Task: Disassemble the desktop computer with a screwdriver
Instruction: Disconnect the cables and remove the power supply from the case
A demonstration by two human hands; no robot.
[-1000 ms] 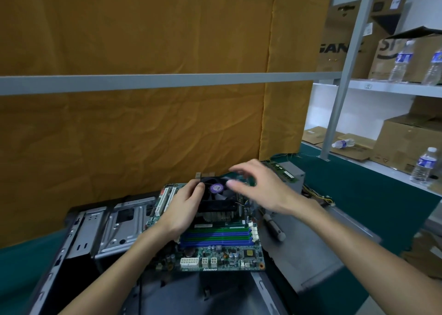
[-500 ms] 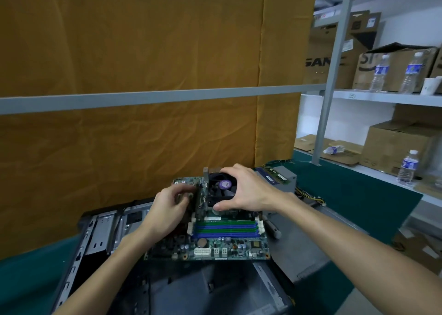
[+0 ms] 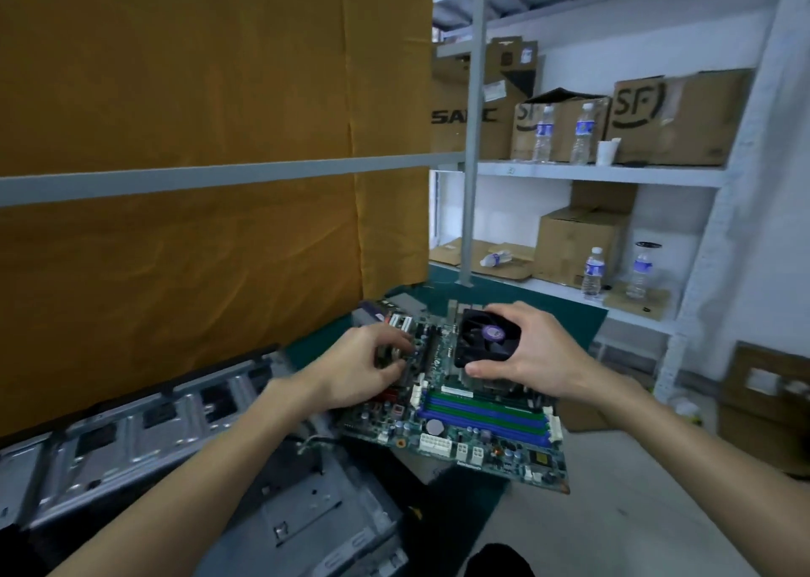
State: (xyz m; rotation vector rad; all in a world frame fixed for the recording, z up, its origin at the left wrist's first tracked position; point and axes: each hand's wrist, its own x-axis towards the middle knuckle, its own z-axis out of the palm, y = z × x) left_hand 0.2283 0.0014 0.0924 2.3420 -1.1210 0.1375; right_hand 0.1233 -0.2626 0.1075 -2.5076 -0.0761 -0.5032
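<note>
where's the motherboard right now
In the head view the motherboard sits at lower centre, held up in the air to the right of the open metal case. The left hand grips its left edge and the right hand holds its fan.

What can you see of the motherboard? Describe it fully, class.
The motherboard is a green circuit board, held tilted in the air beyond the open metal case. It carries blue and green memory slots, white connectors and a black cooling fan. The left hand grips its left side; the right hand grips the fan.

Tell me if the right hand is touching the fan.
Touching. The head view shows the right hand gripping the fan, fingers over its top, thumb under.
</note>
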